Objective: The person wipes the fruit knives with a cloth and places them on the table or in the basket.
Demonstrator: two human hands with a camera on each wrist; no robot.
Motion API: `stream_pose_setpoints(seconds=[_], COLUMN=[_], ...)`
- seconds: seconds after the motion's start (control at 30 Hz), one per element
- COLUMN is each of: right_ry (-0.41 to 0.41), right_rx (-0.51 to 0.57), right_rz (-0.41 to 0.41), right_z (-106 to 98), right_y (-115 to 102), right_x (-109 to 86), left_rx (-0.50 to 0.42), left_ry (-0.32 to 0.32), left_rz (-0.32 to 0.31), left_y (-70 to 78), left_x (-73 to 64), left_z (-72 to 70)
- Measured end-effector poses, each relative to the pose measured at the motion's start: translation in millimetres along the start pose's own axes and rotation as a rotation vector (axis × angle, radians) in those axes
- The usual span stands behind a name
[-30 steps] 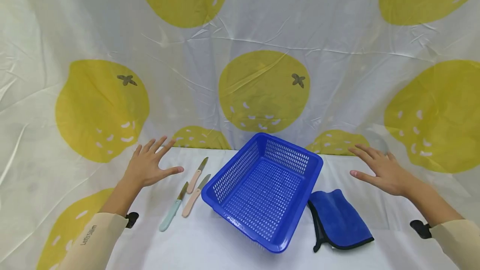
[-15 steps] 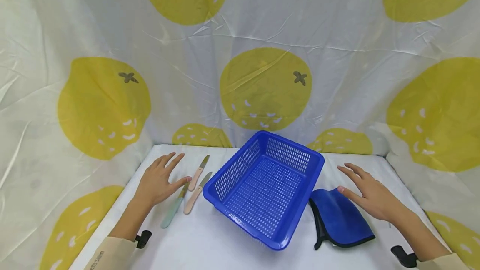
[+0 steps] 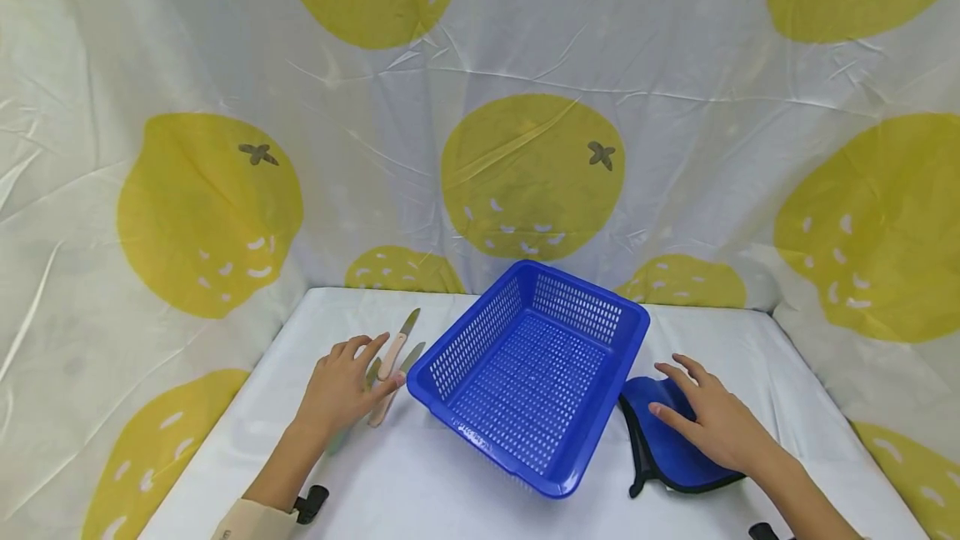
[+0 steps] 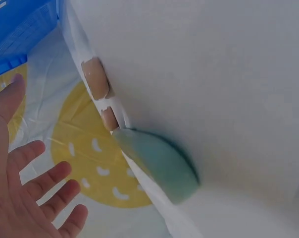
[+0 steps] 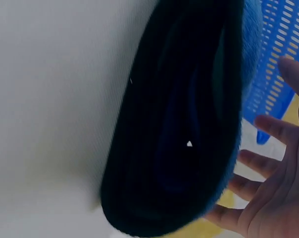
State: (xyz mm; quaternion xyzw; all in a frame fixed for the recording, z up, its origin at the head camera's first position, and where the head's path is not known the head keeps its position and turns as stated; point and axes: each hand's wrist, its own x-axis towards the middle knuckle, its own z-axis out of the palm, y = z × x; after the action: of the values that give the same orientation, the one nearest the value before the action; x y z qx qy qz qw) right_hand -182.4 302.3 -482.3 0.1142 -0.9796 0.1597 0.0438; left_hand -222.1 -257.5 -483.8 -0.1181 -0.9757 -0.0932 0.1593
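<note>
My left hand point(image 3: 339, 390) is over three small knives, fingers spread and loosely bent, holding nothing. One pink-handled knife point(image 3: 392, 357) lies farther back, a second pink-handled knife point(image 3: 378, 415) nearer the basket. The mint-handled knife point(image 4: 159, 163) is partly hidden under the hand in the head view; its handle end shows large in the left wrist view. On the right, my right hand point(image 3: 723, 423) hovers with spread fingers over a blue fuzzy cloth piece point(image 3: 652, 407) with black trim and a loop. In the right wrist view this piece gapes like a mitt's opening, fingertips beside its edge.
Between the hands stands a blue plastic basket point(image 3: 525, 390) with slotted walls, set at an angle on the white-covered table point(image 3: 450, 482). A white curtain point(image 3: 375, 148) printed with yellow lemons hangs behind and at both sides.
Both hands have come down and inward: the left from beside the knives to over them, the right from beyond the blue cloth piece to over it. Knives, basket and cloth piece stay put.
</note>
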Motion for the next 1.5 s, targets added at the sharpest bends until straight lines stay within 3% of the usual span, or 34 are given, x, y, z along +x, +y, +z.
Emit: stream_pose_setpoints(seconds=[0.23,0.37,0.7,1.03,1.3,1.5], right_ry=[0.027,0.023,-0.016,-0.027,-0.021,-0.026], right_rx=[-0.011,0.007,0.078,0.070,0.092,0.088], right_rz=[0.017,0.058,0.160,0.145,0.058,0.120], right_z=[11.4,14.9,21.1,21.5,26.5,27.6], right_y=[-1.0,-0.6,-0.2,-4.9,-12.5,-18.4], right_x=[-5.2,-6.9,-8.4,-7.0,-5.9,-3.6], left_rx=[-0.024,-0.021,-0.111,-0.145,-0.138,-0.161], left_ry=[-0.003,-0.003,-0.176,-0.228,-0.291,-0.298], left_rz=[-0.034,-0.043,-0.102,-0.147,-0.226,-0.215], left_y=[10.5,13.9,19.5,21.9,24.0,26.0], left_x=[-4.9,-6.0,-7.3,-3.4,-2.1,-2.5], left_z=[18.2,19.8,15.8,18.5,20.5,18.3])
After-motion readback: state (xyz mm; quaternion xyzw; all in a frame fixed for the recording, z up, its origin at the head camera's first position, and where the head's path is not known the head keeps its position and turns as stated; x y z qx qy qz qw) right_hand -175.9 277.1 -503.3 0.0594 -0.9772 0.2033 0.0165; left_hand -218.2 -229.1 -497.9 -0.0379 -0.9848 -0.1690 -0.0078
